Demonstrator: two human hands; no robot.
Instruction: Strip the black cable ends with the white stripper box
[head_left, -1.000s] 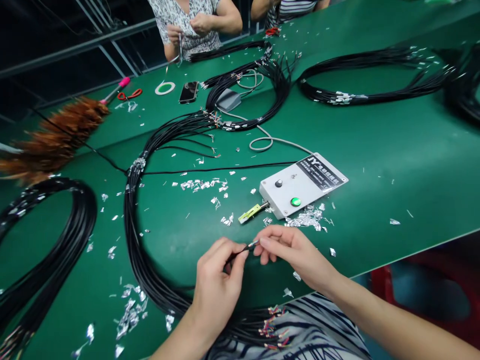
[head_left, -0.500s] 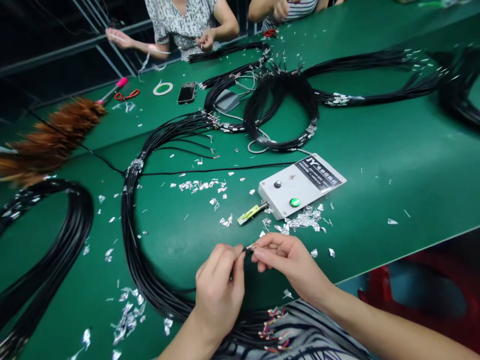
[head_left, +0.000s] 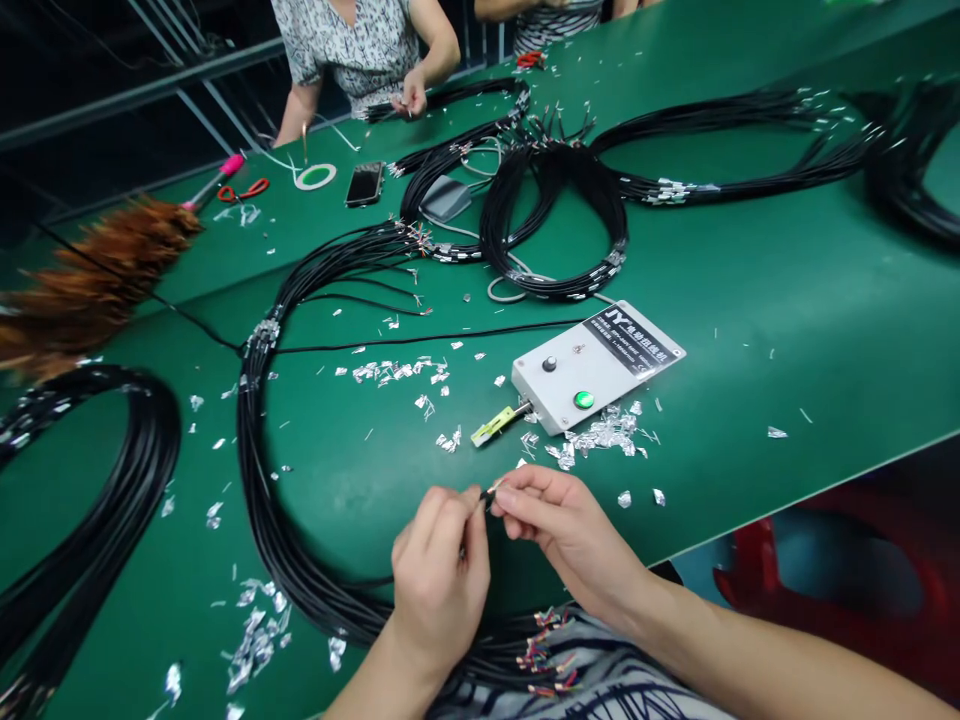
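The left hand (head_left: pixel 441 572) and right hand (head_left: pixel 553 515) mostly hide the cable end (head_left: pixel 487 497); I can't count its strands (head_left: pixel 496 487). A co-worker (head_left: pixel 364 55) is cut off at the neckline. At far left, a blurred duster (head_left: pixel 105 272) leaves view. I can't read the finest print (head_left: pixel 628 345) on the grey box (head_left: pixel 574 370).

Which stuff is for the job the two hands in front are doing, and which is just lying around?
For the job:
- cable end, pinched by the left hand and right hand
- bundle of black cables, probably
- grey box with yellow clip, probably: it's close by

Just lying around, it seems:
- foil scraps
- phone
- scissors
- brown duster
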